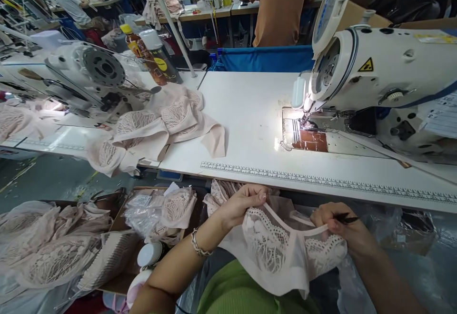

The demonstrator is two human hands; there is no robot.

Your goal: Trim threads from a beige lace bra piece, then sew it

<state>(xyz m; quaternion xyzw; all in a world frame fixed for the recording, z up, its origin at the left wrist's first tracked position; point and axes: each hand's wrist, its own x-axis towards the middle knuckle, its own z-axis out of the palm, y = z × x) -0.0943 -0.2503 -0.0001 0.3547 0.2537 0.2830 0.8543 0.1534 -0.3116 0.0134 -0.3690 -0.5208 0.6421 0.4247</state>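
Stretched between both hands above my lap is a pale pink lace bra (pixel 271 242), its cups hanging below the upper edge. My left hand (pixel 248 202) pinches that edge near the left cup. My right hand (pixel 341 226) is closed on the edge by the right cup. A small dark pointed tool, perhaps thread snips (pixel 346 218), also sticks out from the right fingers; most of it is hidden. In front of me stands a white sewing machine (pixel 396 71) with its lamp lit over the needle plate.
The white table (pixel 246 114) has a printed ruler (pixel 321 180) along its front edge. More bras (pixel 167 123) lie at its left, beside a second machine (pixel 82 71) and two bottles (pixel 152 54). Boxes of lace pieces (pixel 57 252) stand at lower left. A person in brown (pixel 278 6) is beyond.
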